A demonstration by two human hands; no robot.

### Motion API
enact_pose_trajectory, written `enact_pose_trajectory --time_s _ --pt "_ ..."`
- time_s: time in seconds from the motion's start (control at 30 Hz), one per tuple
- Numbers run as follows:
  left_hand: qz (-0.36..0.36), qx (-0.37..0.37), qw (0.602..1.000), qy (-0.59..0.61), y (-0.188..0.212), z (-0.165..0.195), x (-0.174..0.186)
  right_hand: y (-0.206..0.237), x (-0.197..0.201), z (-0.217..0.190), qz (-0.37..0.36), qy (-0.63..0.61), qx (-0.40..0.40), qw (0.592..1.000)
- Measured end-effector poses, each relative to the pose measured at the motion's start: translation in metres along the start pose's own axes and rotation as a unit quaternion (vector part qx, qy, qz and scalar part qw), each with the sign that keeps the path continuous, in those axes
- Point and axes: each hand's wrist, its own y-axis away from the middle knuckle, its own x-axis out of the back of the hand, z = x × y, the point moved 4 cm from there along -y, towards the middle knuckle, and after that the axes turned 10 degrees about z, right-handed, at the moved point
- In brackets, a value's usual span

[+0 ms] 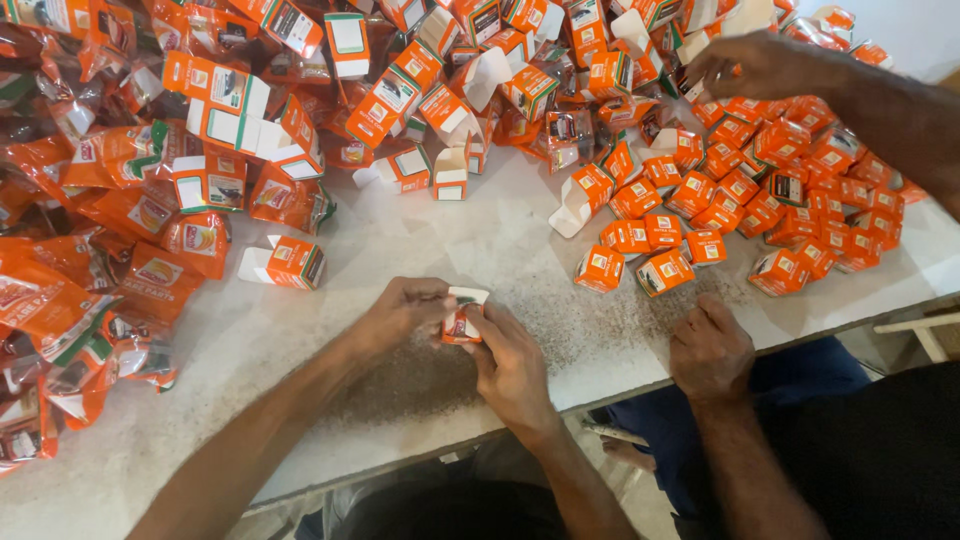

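Far left there's a big heap of orange foil pouches spilling along the table edge, then a loose scatter of small orange-and-white cartons with their flaps open, and one lying by itself on the bare white table. Honestly the risk I see here is the dark gritty powder spread right under the hands: it looks like spilled contents, so a pouch that's split or shoved in too hard could leak more, and the flap could crease if it gets pushed in crooked. Also that pouch heap sits close enough to the edge that an elbow could knock some off. The left hand is curled, fingers closed on the left side of a small orange carton, and the right hand pinches its right side, thumb up by the white open flap. So both hands are together, clamped on that one box, held just above the table near the front edge. Further right, a co-worker's fist rests on the table edge, and their other hand reaches over the pile of closed cartons.
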Motion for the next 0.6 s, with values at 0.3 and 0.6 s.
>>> enact_pose_trajectory --time_s 0.3,0.6 --pt "0.12 -0.242 0.934 -0.233 -0.007 0.002 -0.015 0.006 -0.007 0.013 -0.009 -0.013 -0.061 0.998" --pt "0.037 -0.453 0.813 -0.365 0.046 0.022 -0.025 0.013 -0.01 0.023 -0.024 -0.022 -0.105 0.994"
